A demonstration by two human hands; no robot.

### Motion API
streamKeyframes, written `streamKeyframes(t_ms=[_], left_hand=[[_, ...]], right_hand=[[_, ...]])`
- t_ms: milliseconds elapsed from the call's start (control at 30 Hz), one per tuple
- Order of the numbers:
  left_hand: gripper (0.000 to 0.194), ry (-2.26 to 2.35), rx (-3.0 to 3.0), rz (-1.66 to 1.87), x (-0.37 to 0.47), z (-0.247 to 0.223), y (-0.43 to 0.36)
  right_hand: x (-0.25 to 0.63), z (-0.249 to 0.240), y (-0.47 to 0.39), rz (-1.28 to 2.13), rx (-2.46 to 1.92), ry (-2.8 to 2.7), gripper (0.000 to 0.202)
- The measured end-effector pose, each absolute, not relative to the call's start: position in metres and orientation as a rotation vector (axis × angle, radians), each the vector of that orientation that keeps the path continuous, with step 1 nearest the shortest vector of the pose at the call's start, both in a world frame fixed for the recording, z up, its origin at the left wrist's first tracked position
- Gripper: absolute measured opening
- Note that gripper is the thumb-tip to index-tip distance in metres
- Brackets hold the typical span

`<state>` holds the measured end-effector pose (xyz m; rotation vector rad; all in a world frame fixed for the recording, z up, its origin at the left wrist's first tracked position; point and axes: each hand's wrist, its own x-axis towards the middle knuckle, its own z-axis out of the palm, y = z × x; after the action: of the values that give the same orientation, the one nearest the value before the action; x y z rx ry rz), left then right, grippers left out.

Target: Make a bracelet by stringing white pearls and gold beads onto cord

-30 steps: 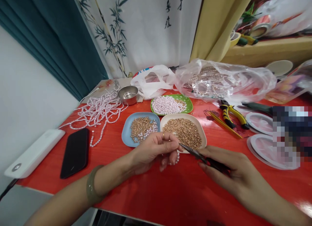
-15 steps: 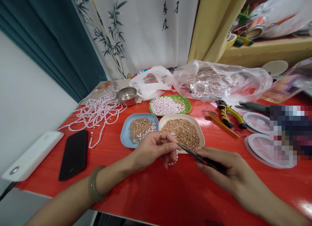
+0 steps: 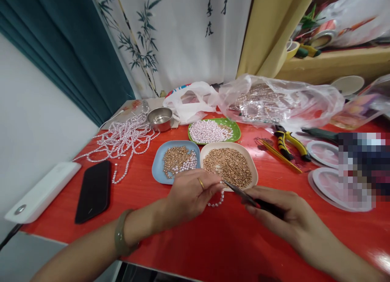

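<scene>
Pinched between the fingertips of my left hand is one end of a short beaded chain, which hangs in a curve below them. My right hand is wrapped round dark-handled pliers, their slim jaws reaching left to my left fingertips. Whether the jaws grip a bead or wire is too small to tell. Just behind the hands stand a cream tray of gold beads and a blue tray with gold pieces and pearl beads.
A green tray of pearly beads sits farther back. Pearl strands and a metal bowl lie left of it, with a phone nearer. To the right are yellow-black pliers, tweezers, plastic spools and a bead-filled bag.
My left hand has turned, its back now more to the camera and its fingers curled in. More of the hanging chain shows. The pliers stay at the left fingertips.
</scene>
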<state>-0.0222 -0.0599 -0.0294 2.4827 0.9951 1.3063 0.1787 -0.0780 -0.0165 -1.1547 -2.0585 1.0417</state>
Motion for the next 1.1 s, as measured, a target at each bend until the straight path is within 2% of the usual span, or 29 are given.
streamKeyframes(t_ms=[300,500,767,900,1100], left_hand=[[0.014,1.164,2.786,1.256,-0.022,-0.034,-0.067],[0.013,1.133,2.839,1.263,-0.023,-0.041,-0.067],[0.011,1.114,1.794,1.315,-0.014,-0.029,-0.064],[0.011,1.108,1.361,1.196,-0.011,-0.026,-0.064],[0.008,1.13,1.289,1.199,-0.012,-0.023,-0.064]], right_hand=[[0.176,-0.017,-0.082,1.089,-1.163,-2.0,0.018],[0.175,-0.02,-0.084,1.258,-1.187,-1.924,0.018],[0.179,-0.022,-0.08,1.195,-1.186,-1.914,0.017],[0.179,-0.024,-0.079,1.193,-1.207,-1.915,0.019],[0.18,-0.023,-0.077,1.13,-1.265,-1.983,0.021]])
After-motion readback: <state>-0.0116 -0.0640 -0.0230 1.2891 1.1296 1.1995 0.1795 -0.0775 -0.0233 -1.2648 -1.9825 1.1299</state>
